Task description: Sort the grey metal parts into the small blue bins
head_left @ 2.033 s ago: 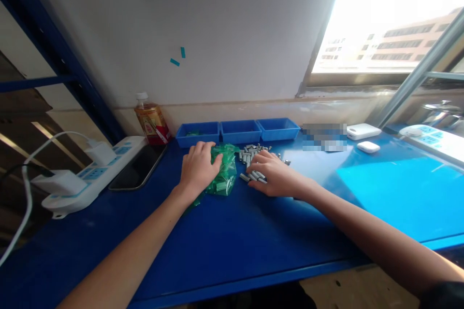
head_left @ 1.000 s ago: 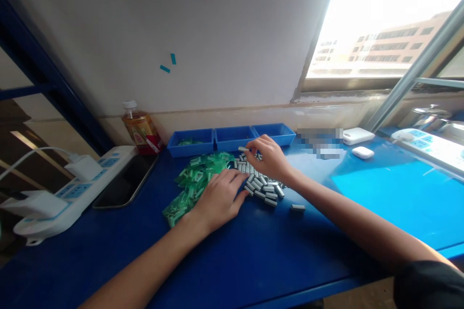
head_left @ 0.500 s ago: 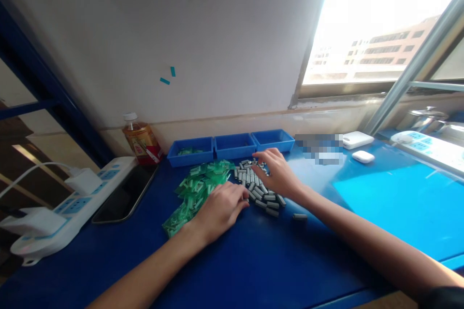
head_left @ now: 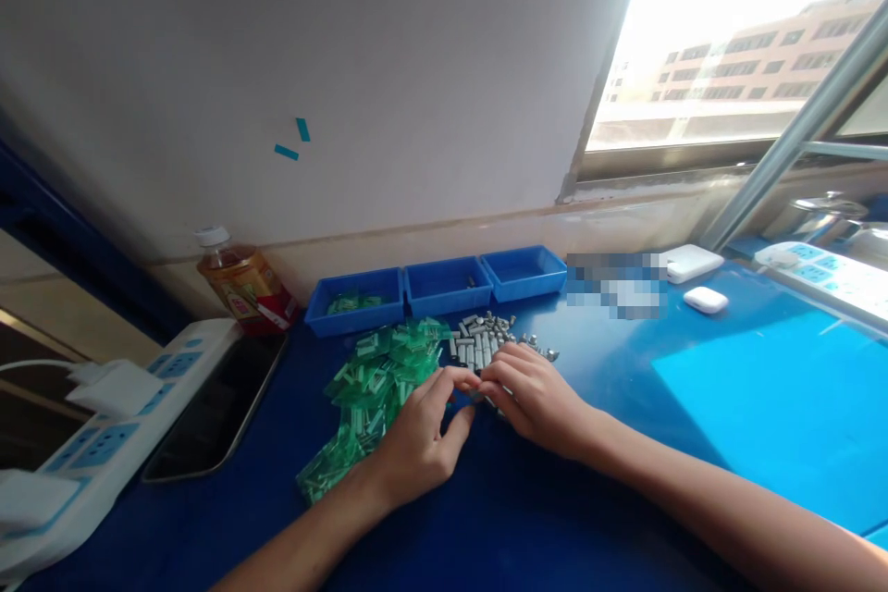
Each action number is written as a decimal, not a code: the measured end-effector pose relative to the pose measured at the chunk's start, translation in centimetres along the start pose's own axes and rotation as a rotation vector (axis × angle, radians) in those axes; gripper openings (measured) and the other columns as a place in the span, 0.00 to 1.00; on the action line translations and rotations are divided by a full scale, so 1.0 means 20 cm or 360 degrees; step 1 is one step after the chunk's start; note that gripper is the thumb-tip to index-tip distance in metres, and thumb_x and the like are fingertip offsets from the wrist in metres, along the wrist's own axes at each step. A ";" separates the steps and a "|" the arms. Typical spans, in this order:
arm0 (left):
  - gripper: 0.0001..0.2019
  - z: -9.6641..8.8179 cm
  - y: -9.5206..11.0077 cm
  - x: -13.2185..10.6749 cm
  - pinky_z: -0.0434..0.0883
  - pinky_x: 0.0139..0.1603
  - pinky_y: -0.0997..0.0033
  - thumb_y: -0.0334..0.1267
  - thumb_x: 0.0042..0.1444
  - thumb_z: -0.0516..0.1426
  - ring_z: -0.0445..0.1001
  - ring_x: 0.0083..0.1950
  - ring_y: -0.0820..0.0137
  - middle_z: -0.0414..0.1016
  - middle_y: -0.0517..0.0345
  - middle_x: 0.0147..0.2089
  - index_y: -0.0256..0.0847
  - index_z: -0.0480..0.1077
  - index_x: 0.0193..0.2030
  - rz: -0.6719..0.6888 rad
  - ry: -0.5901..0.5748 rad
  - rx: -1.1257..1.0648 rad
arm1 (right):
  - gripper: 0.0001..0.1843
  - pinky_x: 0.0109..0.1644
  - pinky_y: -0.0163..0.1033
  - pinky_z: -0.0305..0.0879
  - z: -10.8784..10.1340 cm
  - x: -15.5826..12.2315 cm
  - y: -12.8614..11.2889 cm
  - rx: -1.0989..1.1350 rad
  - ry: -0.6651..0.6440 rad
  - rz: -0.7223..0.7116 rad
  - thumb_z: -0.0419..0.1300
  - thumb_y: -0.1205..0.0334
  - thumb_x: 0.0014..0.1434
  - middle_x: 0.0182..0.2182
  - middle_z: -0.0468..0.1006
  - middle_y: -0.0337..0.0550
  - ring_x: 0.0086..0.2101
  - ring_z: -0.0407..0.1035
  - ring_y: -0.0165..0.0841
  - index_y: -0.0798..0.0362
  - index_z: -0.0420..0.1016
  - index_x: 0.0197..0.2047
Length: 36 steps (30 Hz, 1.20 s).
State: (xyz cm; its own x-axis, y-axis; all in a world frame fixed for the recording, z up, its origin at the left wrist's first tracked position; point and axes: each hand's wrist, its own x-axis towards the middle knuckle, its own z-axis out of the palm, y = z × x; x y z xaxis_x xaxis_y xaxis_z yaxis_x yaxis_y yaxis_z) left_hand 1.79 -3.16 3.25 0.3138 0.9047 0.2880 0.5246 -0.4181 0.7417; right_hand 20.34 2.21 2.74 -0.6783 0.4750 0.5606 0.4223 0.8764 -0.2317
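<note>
My left hand (head_left: 431, 433) and my right hand (head_left: 537, 396) meet fingertip to fingertip just in front of a pile of small metal cylinders (head_left: 478, 350). A tiny greyish piece shows between the fingertips, too small and covered to name. Both hands are closed in pinches, the left with its thumb bent below the curled index finger. The right hand hides the near part of the pile. Left of the pile, against my left hand and wrist, lies a heap of green plastic packets (head_left: 378, 379) with small parts inside. Several smaller metal pieces (head_left: 545, 351) lie behind my right hand.
Three blue trays line the wall: left (head_left: 353, 319) with green packets, middle (head_left: 448, 301) with a small piece, right (head_left: 524, 287). A phone (head_left: 218, 412), power strip (head_left: 104, 444) and bottle (head_left: 242, 282) stand left. White cases (head_left: 706, 299) and another power strip (head_left: 832, 268) are right.
My right hand has come down and toward me from over the metal pile to meet my left hand's fingertips. The left hand has turned, its fingers now arched. The view has shifted slightly.
</note>
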 end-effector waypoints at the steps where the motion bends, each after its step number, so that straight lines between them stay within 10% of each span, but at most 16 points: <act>1: 0.08 0.00 0.00 0.00 0.66 0.44 0.71 0.34 0.60 0.52 0.70 0.43 0.69 0.72 0.58 0.43 0.43 0.65 0.46 -0.0003 0.0012 0.0028 | 0.13 0.35 0.38 0.56 0.00 0.00 0.00 0.0001 -0.0006 0.0023 0.47 0.62 0.67 0.26 0.70 0.44 0.29 0.60 0.33 0.55 0.68 0.33; 10: 0.10 0.04 -0.04 0.01 0.69 0.49 0.66 0.38 0.63 0.50 0.72 0.45 0.68 0.74 0.55 0.43 0.42 0.65 0.49 -0.0039 0.0157 0.0157 | 0.10 0.36 0.41 0.55 -0.06 0.01 -0.02 -0.0169 -0.0078 0.0019 0.50 0.61 0.64 0.27 0.70 0.44 0.31 0.60 0.35 0.55 0.70 0.35; 16: 0.12 0.07 -0.03 0.00 0.64 0.56 0.59 0.32 0.60 0.52 0.65 0.56 0.62 0.69 0.53 0.54 0.44 0.67 0.51 0.0317 -0.0060 0.0567 | 0.09 0.41 0.42 0.59 -0.04 0.22 0.24 -0.0387 0.0242 0.0252 0.52 0.62 0.62 0.29 0.72 0.46 0.36 0.62 0.38 0.54 0.71 0.34; 21: 0.02 0.06 -0.02 -0.02 0.66 0.46 0.61 0.34 0.59 0.54 0.68 0.45 0.63 0.72 0.55 0.39 0.41 0.67 0.37 0.0217 -0.0097 0.0720 | 0.11 0.45 0.46 0.59 0.01 0.38 0.38 -0.0586 0.0205 0.0554 0.56 0.57 0.61 0.37 0.74 0.50 0.43 0.61 0.44 0.55 0.73 0.42; 30: 0.06 -0.04 -0.05 0.04 0.65 0.37 0.71 0.40 0.62 0.51 0.69 0.35 0.70 0.69 0.60 0.33 0.41 0.63 0.36 0.0055 0.0245 0.0308 | 0.11 0.43 0.43 0.59 -0.04 0.07 0.00 -0.0162 -0.0013 -0.0024 0.54 0.58 0.62 0.36 0.73 0.47 0.39 0.63 0.38 0.54 0.69 0.46; 36: 0.12 0.05 0.01 0.00 0.65 0.29 0.74 0.49 0.61 0.49 0.67 0.28 0.73 0.65 0.64 0.28 0.42 0.59 0.37 -0.0330 0.0490 -0.0372 | 0.08 0.38 0.41 0.56 -0.02 0.03 -0.10 -0.0187 0.0046 -0.0151 0.51 0.60 0.64 0.29 0.71 0.44 0.33 0.62 0.35 0.54 0.69 0.40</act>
State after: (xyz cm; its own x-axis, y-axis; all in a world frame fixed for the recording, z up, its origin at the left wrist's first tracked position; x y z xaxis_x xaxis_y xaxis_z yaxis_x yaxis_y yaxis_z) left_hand 2.61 -3.35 2.86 -0.0485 0.9645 0.2597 0.3472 -0.2276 0.9098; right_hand 19.32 0.78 3.93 -0.7015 0.3866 0.5987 0.4259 0.9010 -0.0828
